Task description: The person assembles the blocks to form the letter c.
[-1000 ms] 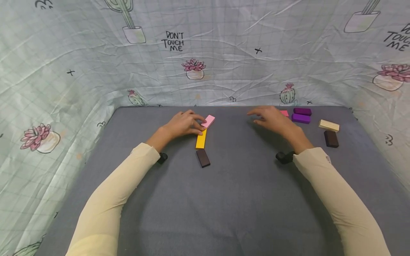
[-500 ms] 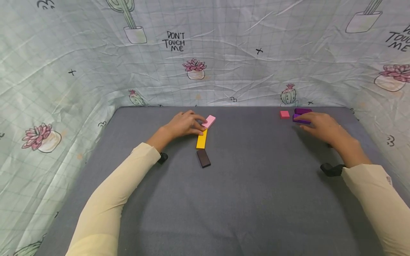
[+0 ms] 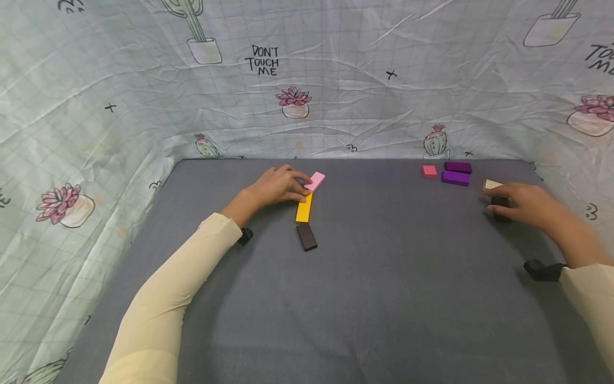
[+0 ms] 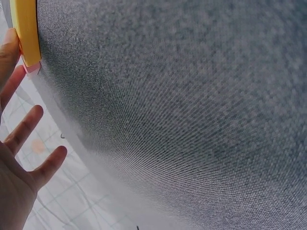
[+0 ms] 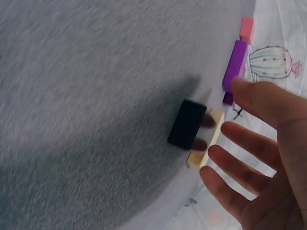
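My left hand rests at the joint between a yellow block and a pink block, thumb by the yellow one and index finger by the pink. In the left wrist view its other fingers are spread apart, away from the yellow block. A dark brown block lies just below the yellow block's near end. On the right, my right hand hovers over a pale wooden block and a second dark block, partly covering both. The right wrist view shows its fingers spread beside the wooden block, pinching nothing.
At the back right lie a small coral-pink block, a purple block and a darker purple block. A grey cloth covers the table. Patterned fabric stands upright along its back and sides.
My right hand has moved right, from near the coral-pink block, past the purple ones, to the wooden and dark blocks. My left hand stays where it was.
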Tool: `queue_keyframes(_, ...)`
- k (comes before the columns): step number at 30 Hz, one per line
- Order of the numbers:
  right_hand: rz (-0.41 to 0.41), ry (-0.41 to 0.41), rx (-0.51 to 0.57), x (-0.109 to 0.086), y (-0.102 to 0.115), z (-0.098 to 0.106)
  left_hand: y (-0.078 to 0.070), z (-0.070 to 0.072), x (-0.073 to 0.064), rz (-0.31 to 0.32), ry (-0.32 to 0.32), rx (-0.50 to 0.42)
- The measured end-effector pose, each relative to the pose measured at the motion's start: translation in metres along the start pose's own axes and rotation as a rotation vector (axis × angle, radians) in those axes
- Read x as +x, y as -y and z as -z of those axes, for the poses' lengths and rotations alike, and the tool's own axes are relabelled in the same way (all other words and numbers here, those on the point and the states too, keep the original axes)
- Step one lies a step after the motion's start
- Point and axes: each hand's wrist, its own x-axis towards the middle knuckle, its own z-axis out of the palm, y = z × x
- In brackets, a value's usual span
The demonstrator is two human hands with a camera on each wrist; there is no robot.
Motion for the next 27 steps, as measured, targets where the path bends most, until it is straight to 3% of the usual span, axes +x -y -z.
queue_keyframes(8,0.065,0.055,0.013,-0.012,-0.014,-0.009,0.001,-0.001,0.001,0.004,0.011,-0.012)
queue_keyframes(13,0.110,0.005,0.014,-0.015,-0.017,-0.017,0.000,0.001,0.000,0.015,0.012,-0.018)
queue_keyframes(16,0.036,0.015,0.038,-0.015,-0.015,-0.018,-0.001,0.001,-0.001,0.015,0.008,-0.016)
queue_keyframes(21,-0.174,0.144,0.096,-0.014,-0.009,-0.015,-0.001,0.002,-0.003,0.020,0.012,-0.018)
queue_keyframes(27,-0.148,0.109,0.100,-0.020,-0.007,-0.013,-0.001,0.001,-0.002,0.016,0.012,-0.025)
